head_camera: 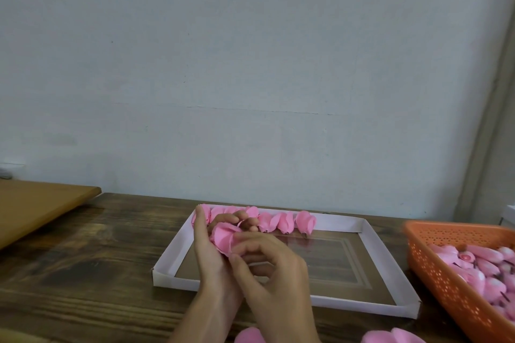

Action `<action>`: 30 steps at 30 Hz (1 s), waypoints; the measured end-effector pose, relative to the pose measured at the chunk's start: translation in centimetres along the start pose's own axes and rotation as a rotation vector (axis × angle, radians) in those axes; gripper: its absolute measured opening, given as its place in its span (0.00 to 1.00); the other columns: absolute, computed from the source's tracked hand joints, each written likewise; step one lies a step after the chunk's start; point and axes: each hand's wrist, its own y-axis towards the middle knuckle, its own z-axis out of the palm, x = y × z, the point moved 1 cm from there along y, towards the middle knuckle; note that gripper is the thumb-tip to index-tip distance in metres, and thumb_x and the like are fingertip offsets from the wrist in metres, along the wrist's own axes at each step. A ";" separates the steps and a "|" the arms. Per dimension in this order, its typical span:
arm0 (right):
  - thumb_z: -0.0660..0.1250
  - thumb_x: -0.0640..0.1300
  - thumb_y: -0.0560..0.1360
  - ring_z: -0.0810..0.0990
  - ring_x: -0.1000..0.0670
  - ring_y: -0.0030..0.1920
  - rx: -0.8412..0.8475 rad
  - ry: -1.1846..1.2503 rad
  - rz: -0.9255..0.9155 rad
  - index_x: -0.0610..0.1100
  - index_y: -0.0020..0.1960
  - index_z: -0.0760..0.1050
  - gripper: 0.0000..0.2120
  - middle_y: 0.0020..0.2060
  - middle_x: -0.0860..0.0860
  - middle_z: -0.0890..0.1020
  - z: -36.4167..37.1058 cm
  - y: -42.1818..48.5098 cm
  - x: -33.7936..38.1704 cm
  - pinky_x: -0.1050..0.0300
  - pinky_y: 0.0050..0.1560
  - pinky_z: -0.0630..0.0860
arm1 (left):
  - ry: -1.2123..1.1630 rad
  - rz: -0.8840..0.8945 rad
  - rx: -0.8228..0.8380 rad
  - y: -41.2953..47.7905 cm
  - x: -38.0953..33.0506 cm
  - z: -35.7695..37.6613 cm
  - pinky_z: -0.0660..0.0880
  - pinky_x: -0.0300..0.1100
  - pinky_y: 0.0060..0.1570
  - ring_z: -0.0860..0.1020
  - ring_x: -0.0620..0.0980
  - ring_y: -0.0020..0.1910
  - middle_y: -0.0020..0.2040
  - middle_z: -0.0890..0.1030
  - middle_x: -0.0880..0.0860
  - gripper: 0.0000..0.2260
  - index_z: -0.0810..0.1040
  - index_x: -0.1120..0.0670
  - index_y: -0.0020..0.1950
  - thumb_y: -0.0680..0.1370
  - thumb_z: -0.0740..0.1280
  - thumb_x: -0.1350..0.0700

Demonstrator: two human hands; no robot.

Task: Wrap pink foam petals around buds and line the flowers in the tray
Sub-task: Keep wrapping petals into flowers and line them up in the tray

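One pink foam flower (224, 237), petals cupped round a bud, held in both hands above the left end of the shallow white card tray (362, 304). From the left and behind, the left hand (207, 253) cradles it, fingers (199, 220) curled up round the petals; from the near right, the right hand (274, 264) pinches the lower petal edge. Both hands grasp the one flower. Long axis tilted: base down towards the palms, tip up and away towards the tray's far wall. Foam looks soft and creased, one thin edge standing loose on the far side; blur here, so whether the wrap is closed I cannot tell.

Row of finished pink flowers (284, 221) lies side by side along the far wall, left part hidden behind the hands. Bare wall begins just right of the last flower (305, 220), so the open slot lies away and right of the held one; right hand nearer. Likely: finish wrap, then set down there.

Orange perforated plastic basket (446, 287) at right holds more pink foam pieces (479, 264). Dark wooden worktop (83, 259) beneath; loose pink foam (390, 337) at its near edge.
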 end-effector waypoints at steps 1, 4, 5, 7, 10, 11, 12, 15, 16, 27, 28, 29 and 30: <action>0.76 0.35 0.72 0.87 0.54 0.42 -0.002 -0.002 0.001 0.50 0.42 0.86 0.09 0.52 0.63 0.86 0.0 -0.1 0.0 0.56 0.40 0.84 | -0.003 -0.002 0.002 0.0 0.0 -0.1 0.80 0.45 0.34 0.80 0.56 0.33 0.38 0.80 0.55 0.28 0.75 0.56 0.29 0.77 0.67 0.34; 0.76 0.34 0.72 0.87 0.55 0.42 -0.001 -0.015 -0.025 0.49 0.42 0.86 0.10 0.54 0.62 0.86 0.1 -0.2 0.0 0.62 0.41 0.82 | -0.017 -0.011 0.002 0.2 0.0 -0.1 0.80 0.44 0.33 0.80 0.55 0.32 0.38 0.80 0.54 0.28 0.74 0.56 0.29 0.77 0.68 0.34; 0.76 0.34 0.71 0.87 0.55 0.42 -0.003 -0.021 -0.042 0.49 0.42 0.86 0.10 0.55 0.61 0.86 0.1 -0.2 0.1 0.63 0.41 0.82 | -0.025 -0.014 0.002 0.2 -0.1 -0.1 0.80 0.44 0.33 0.80 0.55 0.32 0.38 0.80 0.55 0.28 0.74 0.56 0.29 0.77 0.67 0.34; 0.75 0.34 0.71 0.87 0.55 0.41 -0.009 -0.021 -0.075 0.48 0.42 0.85 0.09 0.55 0.60 0.85 0.1 -0.2 0.1 0.63 0.41 0.82 | -0.044 -0.019 0.001 0.2 -0.2 0.0 0.80 0.44 0.33 0.80 0.55 0.32 0.37 0.80 0.55 0.29 0.74 0.56 0.28 0.77 0.67 0.35; 0.75 0.34 0.70 0.86 0.54 0.40 -0.008 -0.022 -0.099 0.47 0.41 0.86 0.08 0.55 0.59 0.84 0.1 -0.3 0.0 0.62 0.40 0.82 | -0.072 -0.029 -0.011 0.2 -0.4 0.1 0.81 0.44 0.32 0.81 0.56 0.31 0.36 0.79 0.55 0.29 0.75 0.56 0.28 0.78 0.66 0.35; 0.75 0.34 0.70 0.86 0.54 0.40 -0.006 -0.023 -0.100 0.47 0.42 0.86 0.08 0.55 0.59 0.84 0.2 -0.3 -0.1 0.61 0.40 0.83 | -0.076 -0.031 -0.011 0.1 -0.4 0.2 0.82 0.44 0.32 0.81 0.56 0.31 0.36 0.80 0.55 0.29 0.75 0.56 0.29 0.79 0.66 0.35; 0.76 0.34 0.70 0.86 0.54 0.41 -0.005 -0.024 -0.103 0.47 0.42 0.86 0.08 0.55 0.60 0.84 0.2 -0.3 -0.1 0.60 0.40 0.83 | -0.080 -0.034 -0.010 0.1 -0.4 0.2 0.82 0.45 0.32 0.81 0.56 0.31 0.36 0.80 0.55 0.29 0.75 0.56 0.29 0.79 0.66 0.35; 0.75 0.36 0.69 0.86 0.55 0.41 0.005 -0.028 -0.120 0.47 0.41 0.85 0.07 0.57 0.61 0.83 0.2 -0.3 -0.2 0.60 0.40 0.83 | -0.085 -0.043 -0.002 0.0 -0.5 0.4 0.82 0.44 0.31 0.80 0.55 0.30 0.35 0.79 0.55 0.29 0.75 0.57 0.29 0.79 0.65 0.36; 0.75 0.36 0.69 0.86 0.55 0.42 0.014 -0.029 -0.119 0.47 0.41 0.85 0.07 0.57 0.62 0.83 0.2 -0.3 -0.2 0.60 0.40 0.84 | -0.083 -0.044 0.000 0.0 -0.5 0.4 0.81 0.43 0.32 0.80 0.55 0.30 0.35 0.79 0.55 0.29 0.75 0.57 0.28 0.79 0.65 0.36; 0.68 0.45 0.76 0.85 0.53 0.42 0.093 -0.065 -0.023 0.54 0.45 0.76 0.04 0.45 0.58 0.85 0.1 0.0 -0.1 0.48 0.43 0.82 | 0.046 -0.028 0.011 -0.2 0.1 -0.3 0.79 0.43 0.29 0.85 0.54 0.36 0.40 0.83 0.53 0.28 0.77 0.55 0.30 0.76 0.67 0.32; 0.68 0.45 0.76 0.85 0.53 0.42 0.090 -0.066 -0.021 0.54 0.46 0.76 0.04 0.45 0.58 0.85 0.1 -0.1 -0.1 0.47 0.44 0.82 | 0.052 -0.022 0.012 -0.2 0.2 -0.4 0.79 0.44 0.29 0.85 0.53 0.36 0.40 0.83 0.53 0.29 0.77 0.55 0.30 0.76 0.67 0.32; 0.67 0.45 0.76 0.85 0.53 0.42 0.085 -0.064 -0.020 0.54 0.46 0.76 0.04 0.45 0.59 0.85 0.1 -0.1 0.0 0.46 0.45 0.82 | 0.059 -0.015 0.014 -0.1 0.2 -0.4 0.79 0.44 0.29 0.85 0.53 0.37 0.41 0.83 0.53 0.29 0.77 0.55 0.30 0.76 0.67 0.32; 0.67 0.45 0.77 0.86 0.52 0.42 0.078 -0.061 -0.019 0.54 0.47 0.76 0.04 0.45 0.59 0.85 0.1 -0.1 0.0 0.46 0.46 0.82 | 0.064 -0.014 0.018 -0.1 0.3 -0.4 0.80 0.44 0.30 0.85 0.54 0.38 0.41 0.84 0.52 0.29 0.77 0.55 0.30 0.76 0.67 0.31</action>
